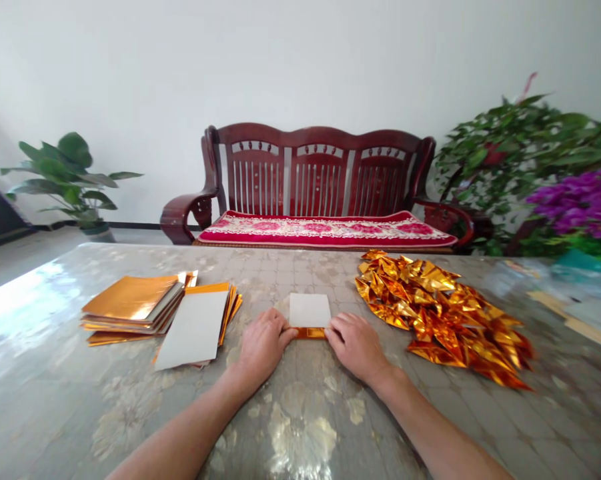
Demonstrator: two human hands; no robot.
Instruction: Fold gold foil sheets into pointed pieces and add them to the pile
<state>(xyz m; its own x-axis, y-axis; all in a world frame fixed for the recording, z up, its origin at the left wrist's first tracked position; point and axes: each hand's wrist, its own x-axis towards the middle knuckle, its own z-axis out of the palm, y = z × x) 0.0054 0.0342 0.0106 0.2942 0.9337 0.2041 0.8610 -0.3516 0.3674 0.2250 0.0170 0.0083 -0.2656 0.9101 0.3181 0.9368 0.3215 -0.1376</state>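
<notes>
A sheet of gold foil paper [309, 309] lies white side up in front of me, its near edge folded over into a narrow shiny strip. At the left end of that fold, my left hand [266, 339] pinches the strip between thumb and fingers. My right hand [358, 345] grips the opposite end in the same way. Left of my hands are a stack of gold foil sheets [130, 298] and a fanned pile of sheets [195, 330] with a white side on top. A heap of folded gold foil pieces [437, 310] spreads to the right.
The table [300, 407] has a glossy patterned cover. Clear plastic wrapping [517, 277] and flat pale pieces [580, 320] lie at the right edge. Beyond the table stands a dark wooden bench [317, 173], with potted plants [73, 177] and purple flowers [580, 200] to the sides.
</notes>
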